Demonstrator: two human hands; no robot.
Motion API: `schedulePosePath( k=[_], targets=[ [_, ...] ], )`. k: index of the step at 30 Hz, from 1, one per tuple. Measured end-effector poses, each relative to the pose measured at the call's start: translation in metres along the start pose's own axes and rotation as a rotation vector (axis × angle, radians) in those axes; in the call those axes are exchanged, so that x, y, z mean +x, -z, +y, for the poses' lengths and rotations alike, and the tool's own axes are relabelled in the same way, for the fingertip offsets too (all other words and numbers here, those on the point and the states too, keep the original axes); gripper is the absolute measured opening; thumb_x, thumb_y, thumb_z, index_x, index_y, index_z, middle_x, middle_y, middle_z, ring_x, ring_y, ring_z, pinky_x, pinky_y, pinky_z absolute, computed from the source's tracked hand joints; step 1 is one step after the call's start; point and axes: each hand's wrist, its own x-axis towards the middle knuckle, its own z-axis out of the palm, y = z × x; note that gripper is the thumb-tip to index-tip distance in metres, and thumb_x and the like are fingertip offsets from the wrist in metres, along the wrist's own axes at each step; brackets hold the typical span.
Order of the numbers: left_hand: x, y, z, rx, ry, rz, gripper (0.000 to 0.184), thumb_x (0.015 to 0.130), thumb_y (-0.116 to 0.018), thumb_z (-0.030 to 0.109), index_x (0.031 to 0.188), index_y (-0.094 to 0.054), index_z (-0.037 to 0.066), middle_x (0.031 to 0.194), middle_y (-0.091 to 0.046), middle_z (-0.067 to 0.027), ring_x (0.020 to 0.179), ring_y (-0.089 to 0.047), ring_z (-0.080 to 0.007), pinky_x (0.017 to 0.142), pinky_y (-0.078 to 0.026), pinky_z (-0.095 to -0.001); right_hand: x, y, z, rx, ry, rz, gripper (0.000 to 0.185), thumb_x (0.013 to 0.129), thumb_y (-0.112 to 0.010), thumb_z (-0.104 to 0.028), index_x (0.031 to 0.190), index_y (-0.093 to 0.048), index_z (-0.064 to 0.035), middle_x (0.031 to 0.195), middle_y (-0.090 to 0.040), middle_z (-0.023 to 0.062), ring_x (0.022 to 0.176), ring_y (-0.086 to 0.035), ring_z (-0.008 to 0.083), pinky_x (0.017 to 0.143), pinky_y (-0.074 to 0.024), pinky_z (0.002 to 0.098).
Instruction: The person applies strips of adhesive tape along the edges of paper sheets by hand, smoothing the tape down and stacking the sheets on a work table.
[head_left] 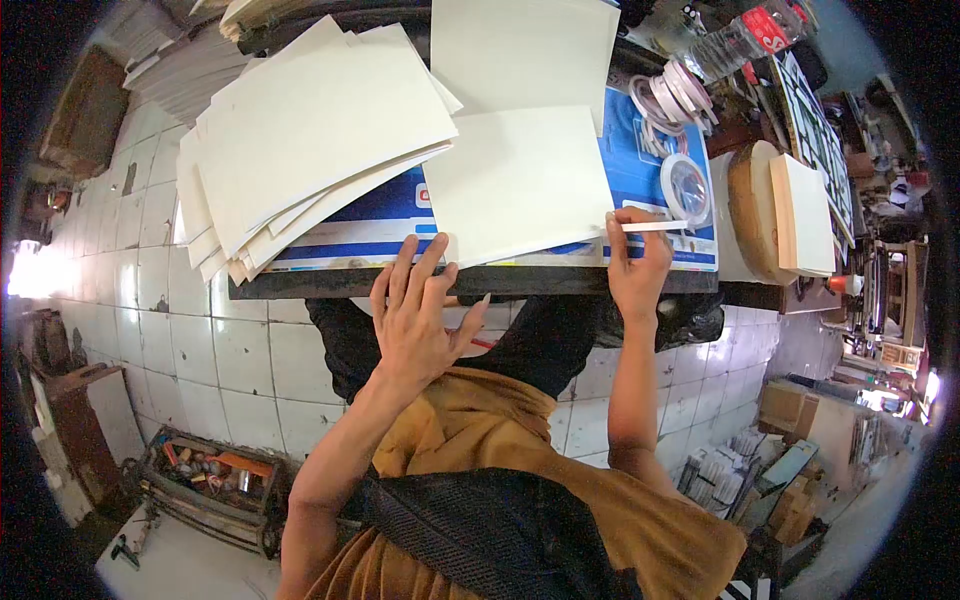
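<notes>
A cream sheet of paper (525,180) lies in front of me on the blue printed table cover (345,215), partly over another cream sheet (520,50). My left hand (415,310) has its fingers spread, with the fingertips at the sheet's near left corner and the thumb apart. At the near right corner, my right hand (640,265) pinches a thin, flat white stick (660,227) that points right. I cannot tell whether those fingers also hold the sheet's corner. To the left is a fanned stack of cream sheets (320,130).
Rolls of tape (675,98) and a single tape roll (686,188) sit at the right, below a plastic bottle (745,42). Farther right, a pad of paper (803,215) leans by a round wooden block (755,212). A tool box (215,480) stands low at left.
</notes>
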Motion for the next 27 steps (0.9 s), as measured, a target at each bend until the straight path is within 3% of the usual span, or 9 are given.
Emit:
schedulePosePath(
  k=[9, 12, 15, 17, 18, 21, 25, 27],
  targets=[
    [-0.001, 0.001, 0.001, 0.004, 0.014, -0.031, 0.046, 0.082, -0.08, 0.035, 0.111, -0.061, 0.005, 0.145, -0.054, -0.0131, 0.14, -0.044, -0.0358, 0.112, -0.029, -0.0474, -0.001, -0.003, -0.002, -0.129, 0.04, -0.011, 0.011, 0.093, -0.07, -0.021, 0.101, -0.069, -0.0142, 0.095, -0.069, 0.0037, 0.095, -0.062, 0.026, 0.088, -0.0363, 0.0411],
    [0.0, 0.005, 0.004, -0.004, 0.018, -0.067, 0.049, 0.084, -0.077, 0.036, 0.119, -0.061, 0.004, 0.149, -0.05, -0.0156, 0.142, -0.039, -0.0386, 0.115, -0.025, -0.0494, -0.001, -0.003, -0.006, -0.206, 0.068, 0.002, 0.012, 0.092, -0.069, -0.02, 0.102, -0.07, -0.0142, 0.096, -0.069, 0.005, 0.096, -0.061, 0.0265, 0.089, -0.0363, 0.0423],
    [0.007, 0.025, 0.016, 0.207, 0.125, -0.114, 0.058, 0.089, -0.071, 0.038, 0.134, -0.058, 0.003, 0.156, -0.039, -0.019, 0.146, -0.031, -0.044, 0.118, -0.021, -0.0526, -0.007, -0.003, -0.013, -0.213, 0.037, -0.019, 0.014, 0.091, -0.069, -0.018, 0.104, -0.071, -0.0146, 0.099, -0.069, 0.0066, 0.098, -0.061, 0.0265, 0.09, -0.0362, 0.0428],
    [0.02, 0.027, 0.02, 0.258, 0.164, -0.111, 0.061, 0.093, -0.066, 0.038, 0.143, -0.052, 0.006, 0.16, -0.032, -0.0202, 0.147, -0.026, -0.0472, 0.119, -0.019, -0.0546, -0.022, -0.003, -0.035, 0.004, -0.07, -0.133, 0.016, 0.089, -0.069, -0.017, 0.105, -0.071, -0.0151, 0.101, -0.068, 0.0079, 0.099, -0.061, 0.0266, 0.091, -0.036, 0.0445],
    [0.027, 0.027, 0.022, 0.284, 0.187, -0.115, 0.063, 0.095, -0.063, 0.038, 0.147, -0.049, 0.007, 0.161, -0.029, -0.0209, 0.147, -0.023, -0.0487, 0.12, -0.019, -0.0555, -0.032, -0.01, -0.047, -0.038, 0.015, -0.1, 0.018, 0.088, -0.071, -0.019, 0.106, -0.071, -0.0153, 0.102, -0.069, 0.0071, 0.099, -0.061, 0.0259, 0.092, -0.0347, 0.045],
    [0.051, -0.002, 0.053, 0.057, -0.063, -0.16, 0.055, 0.1, -0.055, 0.03, 0.15, -0.045, 0.011, 0.161, -0.033, -0.0163, 0.147, -0.029, -0.0415, 0.118, -0.024, -0.0562, -0.044, -0.016, -0.087, 0.075, -0.031, -0.096, 0.017, 0.089, -0.069, -0.016, 0.106, -0.07, -0.0148, 0.103, -0.069, 0.0066, 0.104, -0.059, 0.0275, 0.093, -0.031, 0.0433],
    [0.054, -0.03, 0.05, 0.072, -0.078, -0.191, 0.052, 0.098, -0.056, 0.027, 0.147, -0.049, 0.011, 0.156, -0.041, -0.0132, 0.144, -0.037, -0.0371, 0.116, -0.029, -0.0552, -0.049, -0.007, -0.077, 0.406, -0.16, 0.171, 0.014, 0.091, -0.068, -0.005, 0.105, -0.069, -0.0037, 0.106, -0.07, 0.011, 0.104, -0.064, 0.0264, 0.093, -0.044, 0.04],
    [0.052, -0.029, 0.053, 0.072, -0.067, -0.189, 0.05, 0.098, -0.056, 0.026, 0.145, -0.05, 0.011, 0.154, -0.043, -0.0129, 0.142, -0.04, -0.0366, 0.116, -0.031, -0.0546, -0.058, 0.006, -0.066, 0.348, -0.205, 0.187, 0.012, 0.094, -0.064, -0.002, 0.106, -0.067, 0.0, 0.105, -0.069, 0.0111, 0.096, -0.064, 0.0227, 0.088, -0.0486, 0.0347]
  ],
)
